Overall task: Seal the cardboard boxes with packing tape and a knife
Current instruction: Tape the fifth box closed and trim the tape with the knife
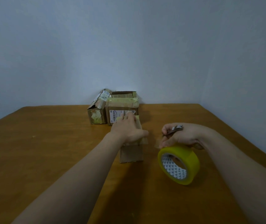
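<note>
The left hand (129, 130) lay flat on top of a small cardboard box (131, 153) near the middle of the wooden worktop (48, 151). Its fingers were straight and pressed down on yellowish tape across the box's top, the thumb spread toward the right edge. Only the box's near side and a strip of its top showed past the hand.

The right hand (181, 136) was just beside it, nearer the right edge of the worktop, with its fingers curled round a knife (173, 130). The knife's dark handle and pale metal end lay across the knuckles. Under the same hand was the roll of yellow packing tape (179, 164), tilted on its edge with its white patterned core facing the near edge. The palm touched its upper rim, but whether the thumb hooked it could not be told. A faint clear strip seemed to run from the roll toward the small box, too blurred to be certain.

At the far edge, against the blue-grey wall (129, 46), two more boxes stood touching each other. The worn box (96, 113), nearer the left edge, had a torn flap. The taped box (122, 105) carried a white label, just behind the left hand's fingertips.
</note>
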